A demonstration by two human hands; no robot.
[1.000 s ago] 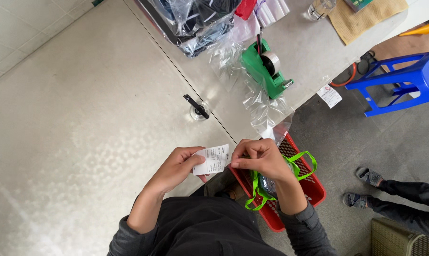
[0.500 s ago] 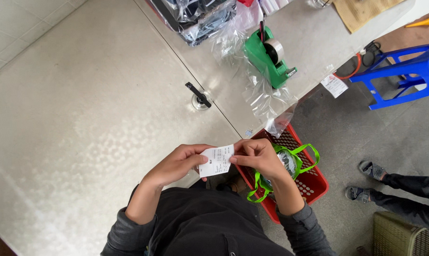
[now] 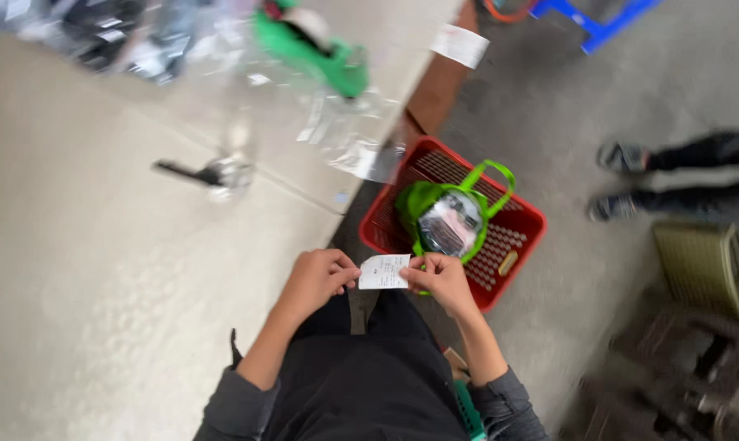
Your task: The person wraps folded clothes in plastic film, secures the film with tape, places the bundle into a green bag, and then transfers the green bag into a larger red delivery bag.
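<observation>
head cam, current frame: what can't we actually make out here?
- Small white paper slip, pinched between left hand and right hand: print too small.
- Green tape dispenser and clear plastic bags on the table: motion-blurred.
- Contents of green bag in red plastic basket: unclear, glare.
- Blue stool: cut off by top edge.

This looks like a packing or dispatch area of a small shop or warehouse. A long, pale work table (image 3: 100, 286) runs along a bare grey concrete floor (image 3: 598, 122). On the table lie clear plastic bags (image 3: 337, 135), a green tape dispenser (image 3: 320, 53) and, farther back, bagged dark goods (image 3: 100, 37), blurred. A paper slip (image 3: 459, 45) hangs at the table edge. Beside the table a red plastic shopping basket (image 3: 516, 253) stands on the floor, holding a green bag (image 3: 422, 200). A blue plastic stool (image 3: 590, 20) and olive and brown crates (image 3: 704, 269) stand nearby. Another person's feet (image 3: 618, 180) show close by.
</observation>
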